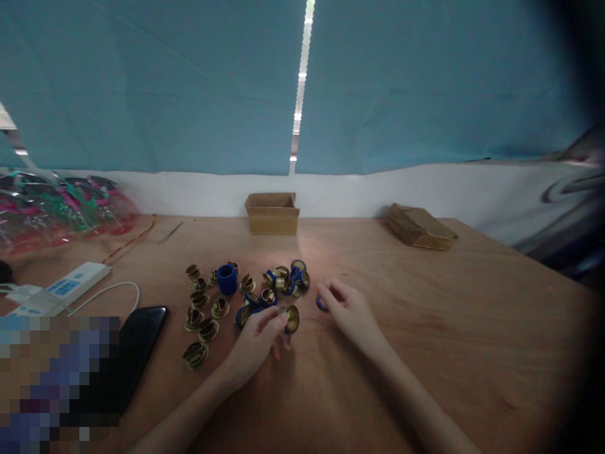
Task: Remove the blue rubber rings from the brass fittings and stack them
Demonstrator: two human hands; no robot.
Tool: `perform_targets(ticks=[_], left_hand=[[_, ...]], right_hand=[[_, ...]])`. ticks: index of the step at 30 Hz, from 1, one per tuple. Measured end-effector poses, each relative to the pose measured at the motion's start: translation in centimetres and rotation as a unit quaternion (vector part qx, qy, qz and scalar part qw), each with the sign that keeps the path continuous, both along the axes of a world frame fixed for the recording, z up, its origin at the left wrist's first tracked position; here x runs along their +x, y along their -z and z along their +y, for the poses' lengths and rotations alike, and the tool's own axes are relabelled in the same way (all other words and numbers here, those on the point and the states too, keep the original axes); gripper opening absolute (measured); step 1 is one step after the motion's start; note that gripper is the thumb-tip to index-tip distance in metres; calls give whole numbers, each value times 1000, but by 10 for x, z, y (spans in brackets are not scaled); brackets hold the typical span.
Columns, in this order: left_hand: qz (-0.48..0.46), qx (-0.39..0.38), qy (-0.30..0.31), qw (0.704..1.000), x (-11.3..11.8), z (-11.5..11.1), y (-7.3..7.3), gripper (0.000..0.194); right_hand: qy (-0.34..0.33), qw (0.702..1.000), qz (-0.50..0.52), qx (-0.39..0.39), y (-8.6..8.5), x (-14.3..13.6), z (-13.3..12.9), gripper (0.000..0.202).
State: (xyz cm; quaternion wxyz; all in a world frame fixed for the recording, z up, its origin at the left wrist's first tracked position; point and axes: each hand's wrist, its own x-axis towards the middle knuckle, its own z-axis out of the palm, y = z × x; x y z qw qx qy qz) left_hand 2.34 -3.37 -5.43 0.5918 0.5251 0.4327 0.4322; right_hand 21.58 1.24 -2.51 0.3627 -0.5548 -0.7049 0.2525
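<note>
Between the thumb and fingers of my left hand (262, 333) is a brass cup-shaped part (292, 319), its hollow side facing right. My right hand (347, 310) has its thumb and fingers closed on a small blue ring (322, 304), partly hidden by the fingers. Just beyond my left hand lies a pile of brass parts with blue rings (297, 277). Farther left, several plain brass parts (195, 355) are spread on the table. Among them stands a blue cylinder of stacked rings (227, 279).
An open cardboard box (273, 221) stands at the back, and a flattened one (420, 228) at the back right. On the left are a black phone (142, 340), a white power strip (80, 280) with a cable, and plastic-wrapped items (70, 208).
</note>
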Motion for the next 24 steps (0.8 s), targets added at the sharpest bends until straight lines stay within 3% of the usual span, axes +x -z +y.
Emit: perform_targets(ticks=[4,11,16,20,24], left_hand=[[12,16,27,999,1,-2,-1,34],[31,39,58,997,1,-6,-4,33],[26,36,43,998,0,-7,-7,30],[11,36,27,999,0,-7,-10,29],[-40,-5,8,999,0,-4,-12,36]], right_hand=[[107,980,-165,37,6,22,14,20],[126,959,-254,11,15,36,21,22],[137,963,-231,-2,22,40,25,22],[146,972,-176,53,16,35,23,18],[23,998,-46,30,7,20,14,21]])
